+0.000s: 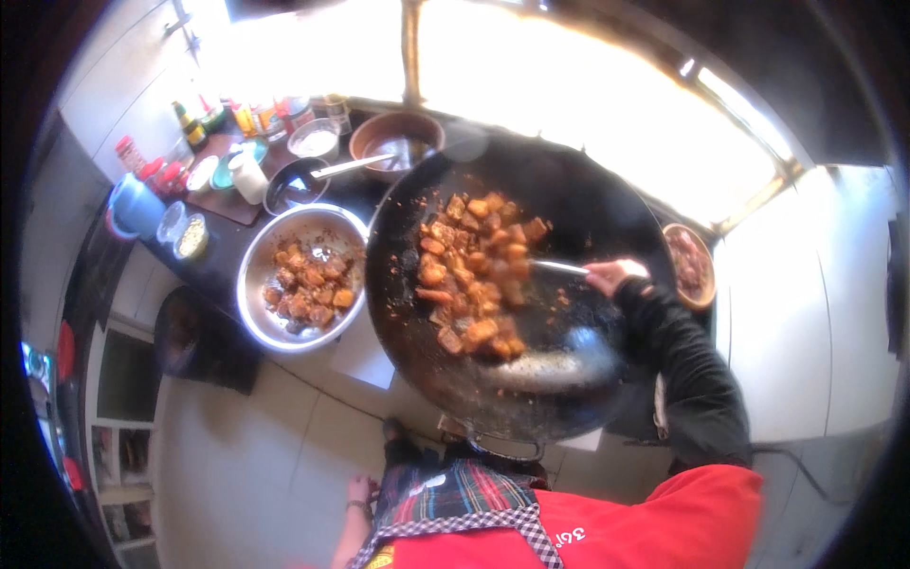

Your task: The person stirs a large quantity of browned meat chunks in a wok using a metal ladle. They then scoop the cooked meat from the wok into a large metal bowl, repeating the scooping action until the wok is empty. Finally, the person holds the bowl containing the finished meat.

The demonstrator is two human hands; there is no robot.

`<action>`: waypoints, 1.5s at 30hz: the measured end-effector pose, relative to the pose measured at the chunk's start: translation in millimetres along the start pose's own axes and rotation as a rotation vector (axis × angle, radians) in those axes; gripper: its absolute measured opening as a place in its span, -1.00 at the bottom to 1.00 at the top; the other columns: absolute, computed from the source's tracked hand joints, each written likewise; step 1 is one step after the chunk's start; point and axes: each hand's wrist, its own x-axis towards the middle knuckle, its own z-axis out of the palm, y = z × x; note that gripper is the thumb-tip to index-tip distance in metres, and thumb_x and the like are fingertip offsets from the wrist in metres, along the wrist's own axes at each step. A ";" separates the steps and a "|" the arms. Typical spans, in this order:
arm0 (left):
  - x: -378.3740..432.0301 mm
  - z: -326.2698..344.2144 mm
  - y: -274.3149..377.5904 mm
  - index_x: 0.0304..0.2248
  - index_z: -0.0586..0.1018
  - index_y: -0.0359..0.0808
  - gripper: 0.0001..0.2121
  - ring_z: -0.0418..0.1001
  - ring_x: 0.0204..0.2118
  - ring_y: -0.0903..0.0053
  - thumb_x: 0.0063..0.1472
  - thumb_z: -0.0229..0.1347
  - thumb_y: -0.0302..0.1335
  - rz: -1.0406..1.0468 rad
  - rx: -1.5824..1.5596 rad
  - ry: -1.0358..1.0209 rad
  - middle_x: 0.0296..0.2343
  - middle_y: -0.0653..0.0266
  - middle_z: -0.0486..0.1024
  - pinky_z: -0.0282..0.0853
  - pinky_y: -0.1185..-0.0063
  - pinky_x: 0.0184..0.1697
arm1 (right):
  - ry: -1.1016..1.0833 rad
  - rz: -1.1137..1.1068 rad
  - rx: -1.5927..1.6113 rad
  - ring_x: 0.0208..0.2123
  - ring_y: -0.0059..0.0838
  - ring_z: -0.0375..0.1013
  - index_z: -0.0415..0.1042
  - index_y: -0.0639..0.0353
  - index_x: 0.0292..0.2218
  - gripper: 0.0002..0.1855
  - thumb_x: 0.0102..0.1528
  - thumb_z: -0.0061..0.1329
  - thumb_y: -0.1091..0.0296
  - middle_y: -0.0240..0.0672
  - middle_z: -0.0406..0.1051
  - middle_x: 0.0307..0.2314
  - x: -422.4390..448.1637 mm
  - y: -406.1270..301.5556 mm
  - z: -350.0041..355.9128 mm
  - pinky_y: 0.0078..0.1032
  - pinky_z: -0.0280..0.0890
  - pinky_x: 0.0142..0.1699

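Observation:
A large black wok [604, 213] holds browned chunks of food [469, 263], piled from its middle towards its left side. My right hand [616, 276] is closed around the metal handle of a utensil [561, 267]; the utensil's head is blurred and hidden among the chunks. Low beside my apron hangs my left hand [364, 491], away from the wok, its fingers partly curled; whether it holds anything cannot be made out. Touching or very near the wok's left rim is a steel bowl [249, 313] with more browned chunks.
Behind the steel bowl are a dark bowl [274, 203] with a long-handled utensil across it, and a brown basin [362, 135]. Bottles, jars and a blue pitcher [135, 206] crowd the counter's left end. A bowl of meat pieces [689, 267] stands right of the wok.

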 end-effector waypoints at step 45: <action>31.6 -125.5 -78.5 -0.45 0.40 -0.30 -0.78 0.34 -0.67 0.51 0.11 -0.16 -0.31 -0.173 -0.071 0.105 -0.66 0.25 0.38 0.21 0.51 -0.73 | 0.482 -0.359 -0.606 -0.60 -0.30 0.39 0.40 -0.15 -0.26 -0.76 0.01 -0.15 0.11 -0.30 0.36 -0.67 -2.7 -304.6 -84.8 -0.43 0.28 -0.53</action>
